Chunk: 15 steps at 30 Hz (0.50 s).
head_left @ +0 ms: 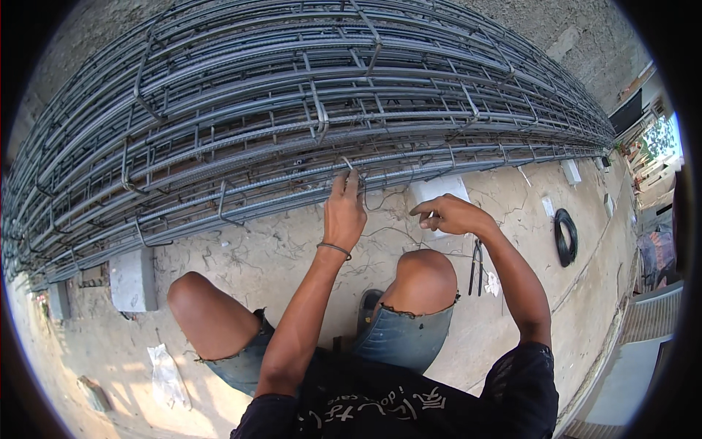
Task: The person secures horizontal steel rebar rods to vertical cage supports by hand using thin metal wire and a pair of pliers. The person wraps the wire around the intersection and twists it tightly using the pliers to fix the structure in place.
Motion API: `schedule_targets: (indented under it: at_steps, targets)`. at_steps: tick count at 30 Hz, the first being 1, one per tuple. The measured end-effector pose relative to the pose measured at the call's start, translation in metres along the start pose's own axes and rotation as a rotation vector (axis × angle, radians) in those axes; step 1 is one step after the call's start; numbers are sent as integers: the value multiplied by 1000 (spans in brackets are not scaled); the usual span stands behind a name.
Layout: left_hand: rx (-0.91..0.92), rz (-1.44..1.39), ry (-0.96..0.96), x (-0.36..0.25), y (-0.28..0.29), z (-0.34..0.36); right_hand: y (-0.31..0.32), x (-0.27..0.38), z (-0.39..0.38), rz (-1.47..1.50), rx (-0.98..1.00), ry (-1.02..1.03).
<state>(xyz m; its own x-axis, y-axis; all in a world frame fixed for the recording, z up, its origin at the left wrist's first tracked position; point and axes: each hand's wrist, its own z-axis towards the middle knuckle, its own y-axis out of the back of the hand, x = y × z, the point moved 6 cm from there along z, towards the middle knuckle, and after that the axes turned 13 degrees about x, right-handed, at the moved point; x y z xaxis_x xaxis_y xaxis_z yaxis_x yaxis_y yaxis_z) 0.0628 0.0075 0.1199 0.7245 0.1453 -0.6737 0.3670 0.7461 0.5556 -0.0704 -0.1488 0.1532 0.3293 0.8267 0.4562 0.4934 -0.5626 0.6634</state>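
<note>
A long stack of grey steel rebar cages (322,110) stretches across the far side in front of me. My left hand (345,212) reaches up to its near lower edge. The fingertips close around a bent steel stirrup end (347,162) beside the lowest ribbed bars. To the right, my right hand (453,215) hovers over a pale block, its index finger pointing left and the other fingers curled. Whatever sits in that curl is too small to make out. Thin dark tie wire (387,194) loops between the two hands. Pincers (477,269) lie on the floor by my right forearm.
Pale blocks (134,280) prop up the cages, one of them (441,189) behind my right hand. A coil of black wire (564,238) lies to the right. Wire scraps litter the concrete floor. A plastic bag (168,377) is at the lower left. My bent knees flank my left arm.
</note>
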Motion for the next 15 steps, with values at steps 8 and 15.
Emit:
schedule_targets:
  at_steps: [8,15]
  targets:
    - [-17,144,26,-6,-19,10,-81,-272,-77,27,-244,-584]
    - [282,38,-27,16,-5,28,-184,-383,-100,252,-301,-804]
